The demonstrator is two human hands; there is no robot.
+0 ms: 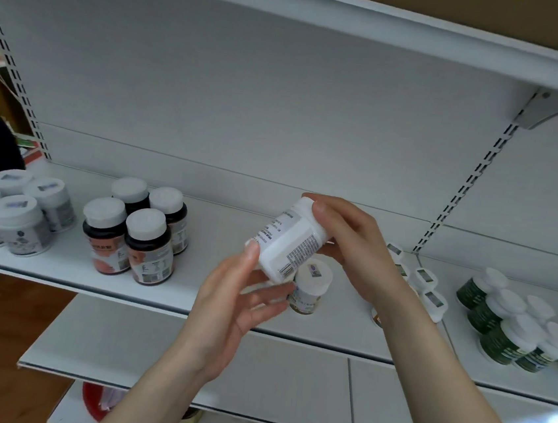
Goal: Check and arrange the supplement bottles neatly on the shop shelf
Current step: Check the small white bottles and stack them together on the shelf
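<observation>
I hold the bottle tilted above the shelf, right hand fingers clamped round its cap, left hand seemingly pinching its base; I'd turn it slowly, label toward me, gripping firmly

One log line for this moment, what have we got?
phase: checking | bottle: tilted, above shelf, label facing camera | left hand: holds lower end | right hand: grips upper end | placed: not yet

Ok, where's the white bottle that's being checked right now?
In the head view, the white bottle is centre frame, held tilted between the left hand and right hand above the shelf, just over a small white-capped bottle standing there.
</observation>
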